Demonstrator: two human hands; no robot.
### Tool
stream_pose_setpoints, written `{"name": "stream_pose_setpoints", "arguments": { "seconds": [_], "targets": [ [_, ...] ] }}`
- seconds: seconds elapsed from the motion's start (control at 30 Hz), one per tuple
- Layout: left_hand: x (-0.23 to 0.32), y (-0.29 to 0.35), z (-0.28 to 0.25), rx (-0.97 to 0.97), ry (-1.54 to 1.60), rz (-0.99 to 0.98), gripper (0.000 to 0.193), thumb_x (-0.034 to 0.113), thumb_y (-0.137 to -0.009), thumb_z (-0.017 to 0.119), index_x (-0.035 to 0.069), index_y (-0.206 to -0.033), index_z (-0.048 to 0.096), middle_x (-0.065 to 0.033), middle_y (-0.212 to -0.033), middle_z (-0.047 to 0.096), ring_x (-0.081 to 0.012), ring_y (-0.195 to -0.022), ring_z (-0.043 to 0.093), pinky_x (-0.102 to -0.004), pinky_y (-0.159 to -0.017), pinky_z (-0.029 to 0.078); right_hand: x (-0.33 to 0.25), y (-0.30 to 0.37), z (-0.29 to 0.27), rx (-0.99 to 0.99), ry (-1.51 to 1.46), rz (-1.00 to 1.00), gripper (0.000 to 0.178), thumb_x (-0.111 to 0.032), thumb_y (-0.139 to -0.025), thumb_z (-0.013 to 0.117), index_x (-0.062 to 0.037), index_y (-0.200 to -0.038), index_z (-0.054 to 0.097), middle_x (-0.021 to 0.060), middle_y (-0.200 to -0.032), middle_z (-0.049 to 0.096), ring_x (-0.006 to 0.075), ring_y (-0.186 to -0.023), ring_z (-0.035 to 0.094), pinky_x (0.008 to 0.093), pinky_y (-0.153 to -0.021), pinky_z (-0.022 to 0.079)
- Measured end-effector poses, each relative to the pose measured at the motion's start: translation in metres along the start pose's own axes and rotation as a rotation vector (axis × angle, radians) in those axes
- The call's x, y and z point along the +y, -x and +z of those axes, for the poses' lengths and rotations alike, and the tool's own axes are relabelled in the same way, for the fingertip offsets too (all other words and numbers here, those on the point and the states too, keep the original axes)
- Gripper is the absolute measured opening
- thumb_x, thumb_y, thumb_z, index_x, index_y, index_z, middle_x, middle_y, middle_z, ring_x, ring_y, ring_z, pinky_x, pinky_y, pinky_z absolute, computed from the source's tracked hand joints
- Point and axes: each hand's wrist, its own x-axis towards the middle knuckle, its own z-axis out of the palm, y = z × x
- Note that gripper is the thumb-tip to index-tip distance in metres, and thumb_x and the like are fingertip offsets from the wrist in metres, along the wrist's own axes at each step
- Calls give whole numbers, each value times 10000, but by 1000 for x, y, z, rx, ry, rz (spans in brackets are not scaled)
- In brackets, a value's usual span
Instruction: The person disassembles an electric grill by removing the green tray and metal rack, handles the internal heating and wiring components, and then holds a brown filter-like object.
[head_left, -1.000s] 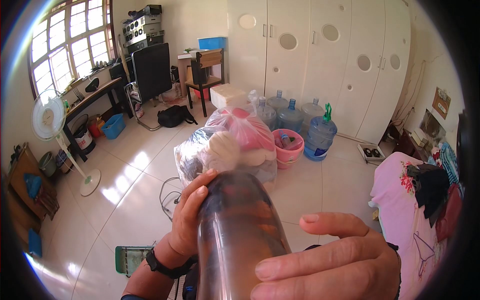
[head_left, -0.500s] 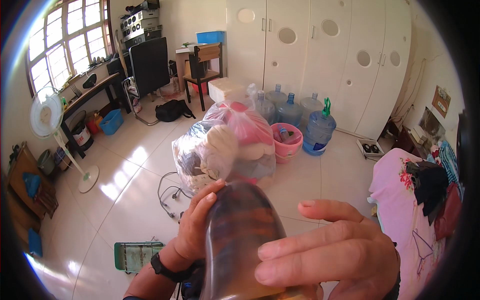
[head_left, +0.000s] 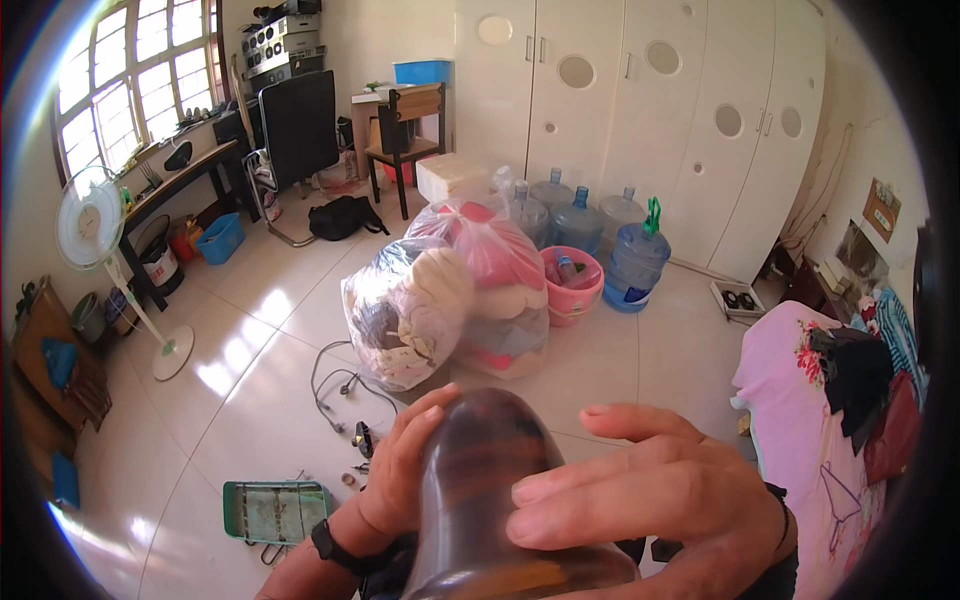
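A glossy dark-brown, bell-shaped thing (head_left: 490, 450) is close in front of me, with a rounded top and a flared lower part that runs down to the picture's lower edge; I cannot make out its exact kind. My left hand (head_left: 400, 480), with a dark band at the wrist, is closed against its left side, thumb hidden. Across its right front lie two fingers of my right hand (head_left: 660, 500), long and slightly bent. The index finger of that hand is raised and apart from them, off the surface. Its thumb is hidden.
Beyond my hands stand clear bags stuffed with cloth (head_left: 410, 310), a pink bucket (head_left: 572, 300) and several large water bottles (head_left: 637, 265). A green tray (head_left: 277, 510) and black cables (head_left: 345, 385) lie on the floor at left. A pink-covered bed (head_left: 780, 400) is at right.
The bell-shaped thing has shifted slightly lower and tilted, so its flared lower part shows more. Both hands keep nearly the same hold; small parts by the cables are now uncovered.
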Motion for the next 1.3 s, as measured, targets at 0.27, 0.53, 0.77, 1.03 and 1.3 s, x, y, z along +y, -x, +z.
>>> {"name": "stream_pose_setpoints", "arguments": {
  "seconds": [0.27,0.53,0.77,1.03,1.3],
  "targets": [
    [16,-8,4,-40,269,-101,529,76,-1011,566,105,-1490,343,-286,-1494,394,-404,-1388,443,-469,-1140,417,8,9,8,228,-25,-232,494,-271,-681,912,-247,-1141,736,91,-1256,660,280,-1149,660,502,-1072,415],
    [4,-2,1,-4,98,-39,905,179,-764,866,51,-1466,309,-315,-1388,520,-438,-1169,627,-432,-859,590,-18,0,-7,43,-143,156,110,-214,-924,718,-150,-1014,712,56,-1205,727,222,-1163,678,433,-1148,370],
    [0,-9,-3,-5,59,41,903,150,-775,855,57,-1477,294,-321,-1406,498,-443,-1179,620,-437,-876,590,-6,7,1,33,-106,10,133,-138,-921,696,-147,-1052,717,87,-1293,685,279,-1224,646,472,-1182,328],
    [4,-12,-4,-11,365,-97,480,59,-1041,488,170,-1482,336,-247,-1525,357,-380,-1395,445,-480,-1143,427,4,1,13,184,74,-240,493,-286,-745,863,-164,-1197,708,87,-1252,681,262,-1192,652,468,-1122,407],
    [-8,-39,-17,1,26,157,893,134,-764,842,51,-1466,297,-319,-1396,513,-447,-1166,631,-443,-856,598,-21,2,-3,87,-26,8,135,-129,-943,682,-127,-1076,705,77,-1221,714,270,-1160,685,458,-1167,363]
  ]
}}
